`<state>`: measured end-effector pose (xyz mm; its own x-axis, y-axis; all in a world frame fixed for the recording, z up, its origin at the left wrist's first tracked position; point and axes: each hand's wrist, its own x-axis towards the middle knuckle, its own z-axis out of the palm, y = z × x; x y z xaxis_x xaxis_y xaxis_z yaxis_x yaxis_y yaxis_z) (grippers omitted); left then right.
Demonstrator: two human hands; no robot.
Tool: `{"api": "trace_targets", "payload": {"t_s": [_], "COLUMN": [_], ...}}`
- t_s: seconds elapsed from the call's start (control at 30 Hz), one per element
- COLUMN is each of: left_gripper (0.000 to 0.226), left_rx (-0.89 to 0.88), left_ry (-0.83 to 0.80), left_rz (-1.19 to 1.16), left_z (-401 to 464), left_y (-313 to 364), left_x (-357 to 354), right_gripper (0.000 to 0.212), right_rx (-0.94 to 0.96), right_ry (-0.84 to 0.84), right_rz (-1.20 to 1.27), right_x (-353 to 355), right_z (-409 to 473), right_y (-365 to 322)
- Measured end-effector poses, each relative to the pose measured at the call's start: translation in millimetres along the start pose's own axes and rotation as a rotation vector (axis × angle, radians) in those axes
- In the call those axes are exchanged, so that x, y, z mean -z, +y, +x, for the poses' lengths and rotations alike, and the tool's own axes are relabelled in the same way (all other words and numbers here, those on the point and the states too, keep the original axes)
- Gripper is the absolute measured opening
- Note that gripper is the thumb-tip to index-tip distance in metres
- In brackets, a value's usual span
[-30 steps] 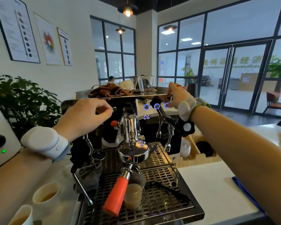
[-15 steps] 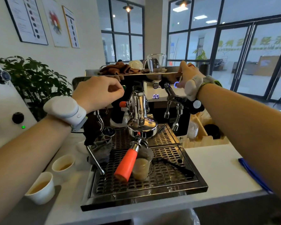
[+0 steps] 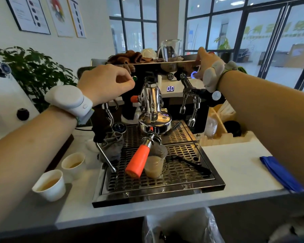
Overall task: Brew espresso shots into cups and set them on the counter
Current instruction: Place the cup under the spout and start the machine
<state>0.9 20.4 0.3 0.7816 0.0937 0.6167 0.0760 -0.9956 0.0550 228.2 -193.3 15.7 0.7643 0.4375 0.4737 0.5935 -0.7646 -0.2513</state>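
Head view: espresso machine [image 3: 167,88] centre on white counter [image 3: 235,169]. Portafilter w/ orange handle [image 3: 139,161] locked in group head, handle pointing near-left. Clear plastic cup [image 3: 154,165] on drip tray [image 3: 182,174] under spout, just right of handle, part-filled w/ light brown liquid. Display [image 3: 170,88] reads 00.

L hand [image 3: 106,85] at machine front, upper left, fingers curled, tips at small green knob [image 3: 134,78]; whether it pinches the knob: can't tell. R hand [image 3: 206,64] at far right top edge of machine, thumb up over edge, fingers hidden behind; grip can't tell. Blue-lit button [image 3: 193,74] just beside R wrist.

Two white paper cups w/ coffee [image 3: 50,185] [image 3: 74,163] on counter, near left of tray. Blue cloth [image 3: 279,174] near right. Grey rag [image 3: 112,146] on steam wand, left of tray.
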Motion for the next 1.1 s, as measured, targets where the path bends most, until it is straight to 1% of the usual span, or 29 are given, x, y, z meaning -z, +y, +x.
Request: {"api": "trace_targets", "payload": {"t_s": [0.17, 0.3, 0.97, 1.03, 1.1], "left_gripper": [0.017, 0.019, 0.019, 0.019, 0.019], "left_rx": [0.027, 0.034, 0.003, 0.001, -0.001], "left_ry": [0.014, 0.021, 0.008, 0.008, 0.01], "left_rz": [-0.01, -0.009, 0.001, 0.005, 0.005], "left_z": [-0.7, -1.2, -2.6, -3.1, -3.2], "left_y": [-1.2, -0.8, 0.8, 0.1, 0.0], "left_x": [-1.5, -1.9, 1.1, 1.1, 1.0], "right_gripper": [0.038, 0.041, 0.039, 0.037, 0.028], "right_rx": [-0.012, -0.007, -0.017, -0.002, 0.008], "right_ry": [0.03, 0.015, 0.014, 0.013, 0.015], "right_rz": [-0.014, 0.008, 0.015, 0.019, 0.027], "right_x": [-2.7, -3.1, -3.3, -3.5, -2.8], "right_z": [0.6, 0.1, 4.4, 5.0, 4.9], "right_y": [-2.4, -0.9, -0.6, 0.6, 2.6]}}
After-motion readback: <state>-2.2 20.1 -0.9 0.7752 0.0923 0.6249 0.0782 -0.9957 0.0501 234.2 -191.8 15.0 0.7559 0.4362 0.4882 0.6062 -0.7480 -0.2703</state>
